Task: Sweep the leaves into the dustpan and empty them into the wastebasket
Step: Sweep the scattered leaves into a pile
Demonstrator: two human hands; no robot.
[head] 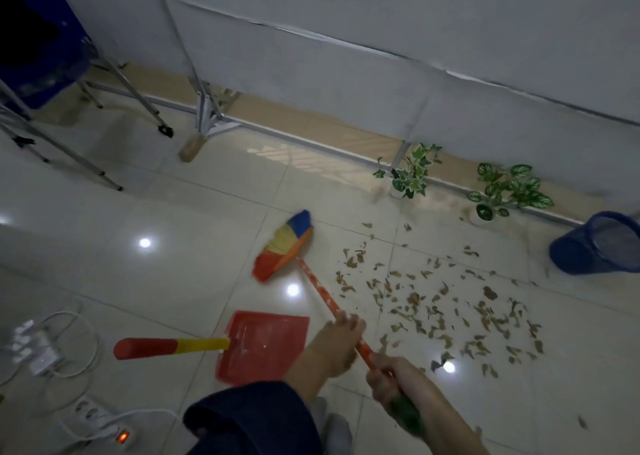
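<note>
Dry brown leaves scattered over glossy floor tile, right of red dustpan — likely light, brittle, prone to skating on slick tile. Broom head raised left of pile. Left hand wrapped mid-handle, right hand clenched lower down — both closed on handle. Blue wastebasket at far right, beside wall. Short, low strokes advisable.

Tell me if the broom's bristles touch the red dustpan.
Apart: the head view shows bare tile between the multicoloured broom bristles and the red plastic dustpan.
</note>
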